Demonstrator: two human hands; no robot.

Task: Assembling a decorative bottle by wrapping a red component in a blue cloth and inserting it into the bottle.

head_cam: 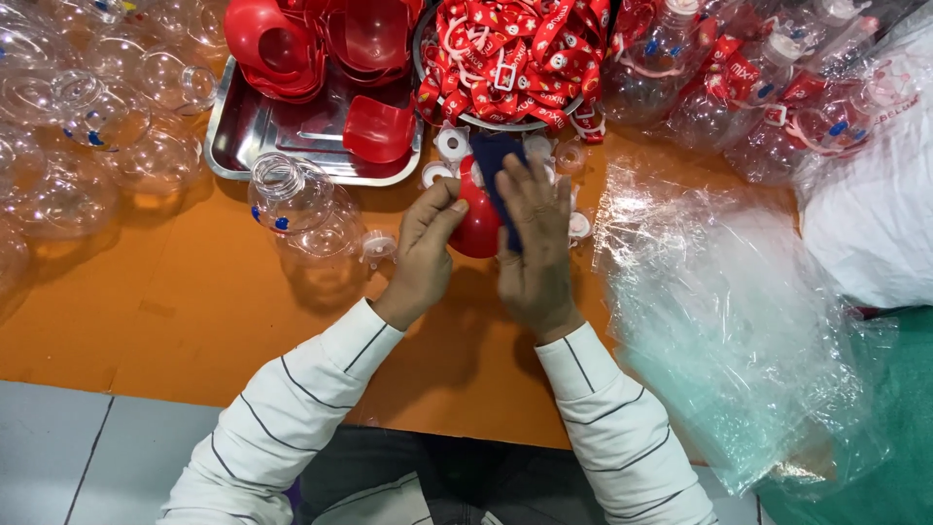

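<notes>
Mostly hidden: red shell gripped by left hand; right hand presses dark cloth on it.

You get bright, even light from overhead; your hands throw soft shadows toward you onto the orange mat. Glare whitens the plastic sheeting and the metal tray, the picture stays sharp, and the edges bow slightly

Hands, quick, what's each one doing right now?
Left hand: closed on the side of the red plastic dome piece.
Right hand: pressing a dark blue cloth against that piece, fingers flat.
</notes>
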